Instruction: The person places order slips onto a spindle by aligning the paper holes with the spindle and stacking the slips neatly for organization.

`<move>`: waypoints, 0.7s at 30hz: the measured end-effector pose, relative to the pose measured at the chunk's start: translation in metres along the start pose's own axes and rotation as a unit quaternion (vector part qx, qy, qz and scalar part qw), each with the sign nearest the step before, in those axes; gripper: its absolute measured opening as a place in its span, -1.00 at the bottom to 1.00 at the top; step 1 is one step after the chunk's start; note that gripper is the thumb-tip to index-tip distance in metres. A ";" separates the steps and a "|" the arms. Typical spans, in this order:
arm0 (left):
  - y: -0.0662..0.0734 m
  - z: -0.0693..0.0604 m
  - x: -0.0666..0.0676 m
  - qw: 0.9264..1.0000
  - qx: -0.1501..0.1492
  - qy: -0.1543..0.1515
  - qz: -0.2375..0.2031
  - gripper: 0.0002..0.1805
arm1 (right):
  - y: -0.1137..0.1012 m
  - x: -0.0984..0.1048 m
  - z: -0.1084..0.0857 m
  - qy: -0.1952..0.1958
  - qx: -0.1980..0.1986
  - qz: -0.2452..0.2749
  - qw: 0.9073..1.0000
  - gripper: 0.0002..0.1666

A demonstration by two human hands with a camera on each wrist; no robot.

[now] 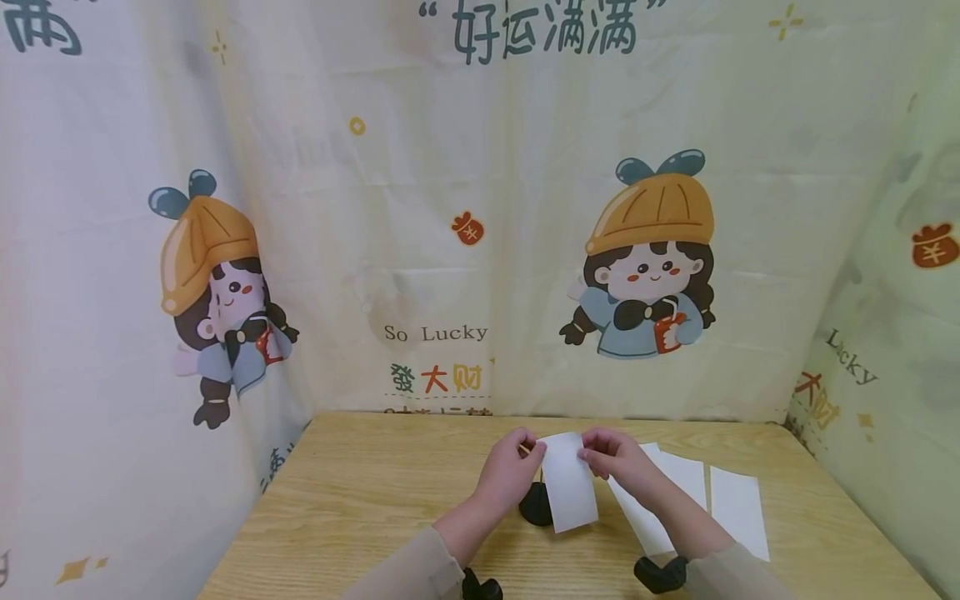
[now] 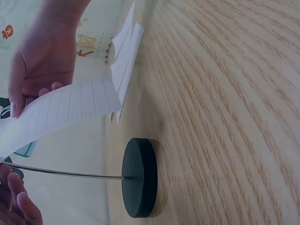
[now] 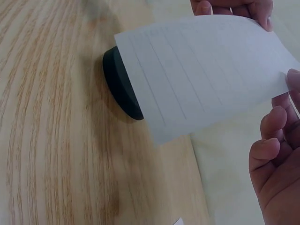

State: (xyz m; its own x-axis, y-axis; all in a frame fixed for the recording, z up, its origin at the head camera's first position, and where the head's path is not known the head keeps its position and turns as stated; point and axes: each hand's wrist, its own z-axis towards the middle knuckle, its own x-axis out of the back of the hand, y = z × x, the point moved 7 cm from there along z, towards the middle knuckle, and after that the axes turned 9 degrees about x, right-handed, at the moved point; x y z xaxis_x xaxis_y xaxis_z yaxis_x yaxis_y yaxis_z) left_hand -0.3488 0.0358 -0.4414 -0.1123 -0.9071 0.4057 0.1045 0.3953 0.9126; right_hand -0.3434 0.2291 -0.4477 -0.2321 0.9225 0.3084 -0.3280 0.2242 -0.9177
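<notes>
A lined sheet of white paper (image 1: 572,492) hangs between the two hands, its lower end free and slightly curved. The left hand (image 1: 510,468) pinches its upper left corner. At the upper right edge, the right hand (image 1: 621,463) holds the sheet between thumb and fingers. Behind the paper stands a holder with a round black base (image 2: 139,178) and a thin metal rod (image 2: 70,173). The rod's top end runs up to the left hand and is hidden there, so I cannot tell whether the fingers touch it.
More white sheets (image 1: 738,510) lie on the right of the wooden table (image 1: 360,500), partly under the right forearm. Black wrist straps (image 1: 662,575) show near both sleeves. A printed curtain (image 1: 420,275) hangs behind the table and at both sides.
</notes>
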 end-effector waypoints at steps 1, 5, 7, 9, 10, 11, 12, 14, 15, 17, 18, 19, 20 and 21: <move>0.000 0.000 0.000 1.000 0.000 0.000 -0.001 -0.80 | 0.001 0.000 0.000 -0.002 -0.002 -0.002 1.000 -0.70; -0.001 0.000 0.000 1.000 0.000 -0.003 -0.004 -0.79 | 0.004 0.000 -0.001 0.001 -0.009 -0.009 1.000 -0.72; -0.001 0.001 0.000 1.000 0.001 -0.004 -0.006 -0.79 | 0.005 0.000 -0.001 0.002 -0.010 -0.010 1.000 -0.72; -0.002 0.002 0.000 1.000 0.003 -0.008 -0.010 -0.80 | 0.006 0.000 -0.001 0.003 -0.010 -0.013 1.000 -0.71; -0.003 0.002 0.000 1.000 0.005 -0.009 -0.012 -0.80 | 0.006 0.000 0.000 0.004 -0.009 -0.014 1.000 -0.71; -0.003 0.002 0.000 1.000 0.005 -0.010 -0.014 -0.80 | 0.006 -0.001 0.000 0.004 -0.009 -0.016 1.000 -0.71; -0.003 0.003 0.000 1.000 0.005 -0.010 -0.014 -0.80 | 0.006 -0.001 0.000 0.004 -0.009 -0.016 1.000 -0.71; -0.004 0.003 0.000 1.000 0.007 -0.010 -0.017 -0.80 | 0.006 -0.001 0.000 0.004 -0.010 -0.017 1.000 -0.71; -0.004 0.003 0.000 1.000 0.008 -0.010 -0.019 -0.80 | 0.006 -0.001 0.000 0.004 -0.011 -0.016 1.000 -0.70; -0.004 0.002 0.000 1.000 0.008 -0.010 -0.026 -0.81 | 0.006 -0.002 -0.001 0.004 -0.013 -0.015 1.000 -0.70; -0.004 0.002 0.000 0.999 0.011 -0.011 -0.031 -0.82 | 0.007 -0.002 -0.001 0.004 -0.015 -0.014 1.000 -0.70; -0.005 0.002 0.000 0.999 0.013 -0.013 -0.037 -0.82 | 0.007 -0.002 -0.001 0.005 -0.017 -0.014 1.000 -0.70; -0.005 0.002 0.000 0.999 0.015 -0.013 -0.042 -0.83 | 0.008 -0.002 -0.001 0.006 -0.018 -0.013 1.000 -0.70; -0.005 0.002 0.000 0.999 0.018 -0.014 -0.049 -0.83 | 0.008 -0.002 -0.001 0.006 -0.019 -0.014 1.000 -0.70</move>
State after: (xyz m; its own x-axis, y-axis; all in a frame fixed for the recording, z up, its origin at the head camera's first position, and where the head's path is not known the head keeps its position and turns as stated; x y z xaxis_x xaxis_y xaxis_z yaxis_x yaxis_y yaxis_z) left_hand -0.3518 0.0344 -0.4463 -0.1488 -0.9370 0.3160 0.0569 0.3109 0.9487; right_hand -0.3449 0.2296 -0.4562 -0.2120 0.9195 0.3310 -0.2996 0.2613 -0.9176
